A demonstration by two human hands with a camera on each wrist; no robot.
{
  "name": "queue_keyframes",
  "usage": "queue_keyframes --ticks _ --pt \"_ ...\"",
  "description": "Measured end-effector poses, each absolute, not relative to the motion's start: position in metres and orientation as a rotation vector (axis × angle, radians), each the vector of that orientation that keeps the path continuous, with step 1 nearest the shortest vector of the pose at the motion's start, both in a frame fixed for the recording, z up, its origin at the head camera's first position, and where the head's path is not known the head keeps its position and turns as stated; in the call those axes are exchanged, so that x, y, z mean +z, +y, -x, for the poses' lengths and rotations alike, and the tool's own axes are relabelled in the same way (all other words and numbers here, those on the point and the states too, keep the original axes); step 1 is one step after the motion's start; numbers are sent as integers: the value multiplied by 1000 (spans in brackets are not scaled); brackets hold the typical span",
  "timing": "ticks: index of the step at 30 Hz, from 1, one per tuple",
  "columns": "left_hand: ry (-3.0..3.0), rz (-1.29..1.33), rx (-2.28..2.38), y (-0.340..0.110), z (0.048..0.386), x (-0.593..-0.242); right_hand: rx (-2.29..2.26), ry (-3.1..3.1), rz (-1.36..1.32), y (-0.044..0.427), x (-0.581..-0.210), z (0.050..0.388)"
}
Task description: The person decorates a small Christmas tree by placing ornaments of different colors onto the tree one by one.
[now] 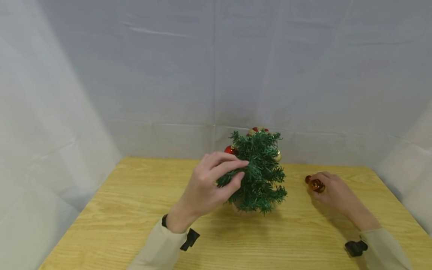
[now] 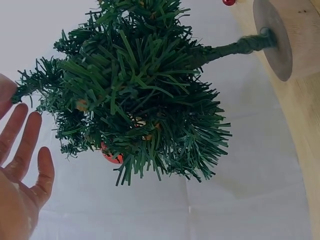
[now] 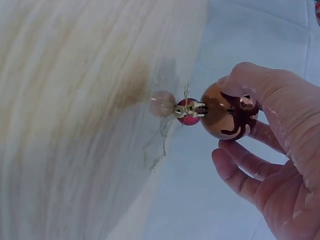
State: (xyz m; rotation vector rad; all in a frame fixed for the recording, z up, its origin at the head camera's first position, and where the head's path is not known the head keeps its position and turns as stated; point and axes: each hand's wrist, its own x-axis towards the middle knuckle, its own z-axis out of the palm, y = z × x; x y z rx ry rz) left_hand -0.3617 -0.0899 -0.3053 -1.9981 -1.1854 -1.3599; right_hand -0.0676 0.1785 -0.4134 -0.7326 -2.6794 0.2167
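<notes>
Left hand (image 1: pixel 209 183) fingers are up at a small green tree (image 1: pixel 259 170), and the right hand (image 1: pixel 335 191) has a shiny brown ball (image 3: pixel 214 117). The tree stands on the desk (image 1: pixel 141 210) between the two hands, on a round wooden base (image 2: pixel 304 37). To do this part well, I think the right hand should hold the ball softly, just by its round sides. That way the gold cap (image 3: pixel 198 109) and the thin string (image 3: pixel 186 93) will not get squashed or tangled. It should also take care not to bump the small red ball (image 1: pixel 308 179) right beside the brown one. The left hand should be gentle too, because a hard pull on a twig could tip the tree.

As for grip, the right thumb and fingers hold the brown ball. I cannot tell if that ball touches the desk. On the left, the fingers are loosely bent and a bit spread, right by the twigs near the tree's top. I cannot tell if they pinch one. Another red ball (image 1: pixel 229 149) and a gold ball (image 1: pixel 278 156) show at the tree's sides.
</notes>
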Motion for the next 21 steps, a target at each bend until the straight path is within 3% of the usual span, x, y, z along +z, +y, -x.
queue_keyframes --ticks 21 --pt "-1204 2004 -1417 -93 367 -308 374 -2348 704 165 -397 37"
